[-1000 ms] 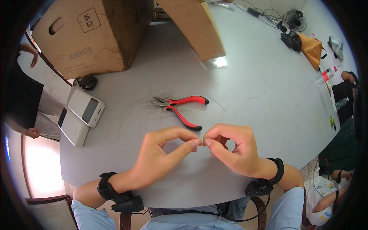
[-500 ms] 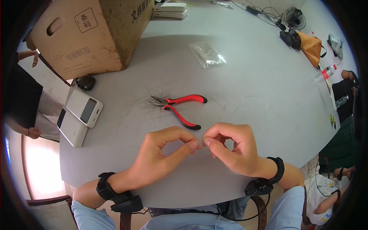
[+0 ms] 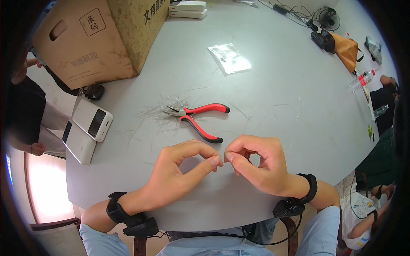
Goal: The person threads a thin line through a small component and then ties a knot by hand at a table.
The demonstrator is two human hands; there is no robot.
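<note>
My left hand (image 3: 181, 173) and my right hand (image 3: 260, 164) hover close together over the near part of the table, fingertips almost meeting. In each, thumb and forefinger are pinched; whatever they hold, if anything, is too small to make out. Just beyond my fingers lie long-nose pliers (image 3: 193, 120) with red and black handles, jaws spread and pointing left. Thin metal pins or wire pieces (image 3: 153, 113) are scattered under and around the jaws, with a few more strewn to the right.
A clear plastic bag (image 3: 229, 59) lies on the grey table (image 3: 299, 123) past the pliers. At left sit white power banks (image 3: 92, 120) and a large cardboard box (image 3: 89, 47). A plastic bottle (image 3: 363, 80) and an orange bag (image 3: 345, 51) are at right. Another person (image 3: 32, 106) stands at far left.
My hands hold almost the same pinched pose. The picture has grown brighter, with stronger glare on the plastic bag. The person at far left has shifted slightly.
</note>
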